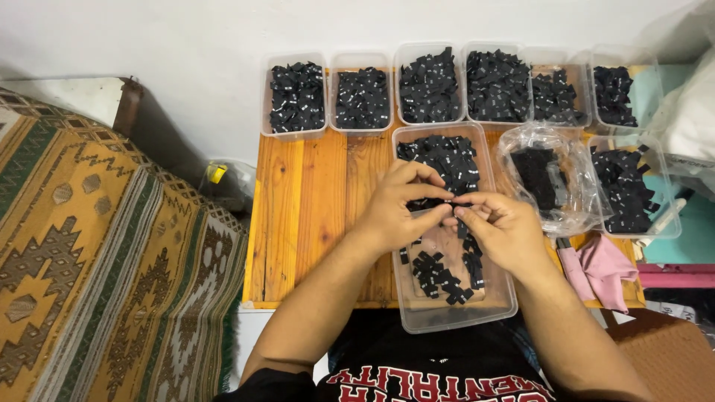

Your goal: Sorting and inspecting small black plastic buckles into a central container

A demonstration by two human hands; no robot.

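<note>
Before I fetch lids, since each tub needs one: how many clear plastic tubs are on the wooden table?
8: six in a back row by the wall, a long one under the hands, one at right. Others could be hidden off-frame.

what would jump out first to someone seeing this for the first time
The left hand and right hand meet at the centre, pinching small black fabric labels over a long clear plastic tray. Behind them, a row of clear tubs heaped with the same black labels lines the back of the wooden table. At the left lies a patterned woven mat.
</note>
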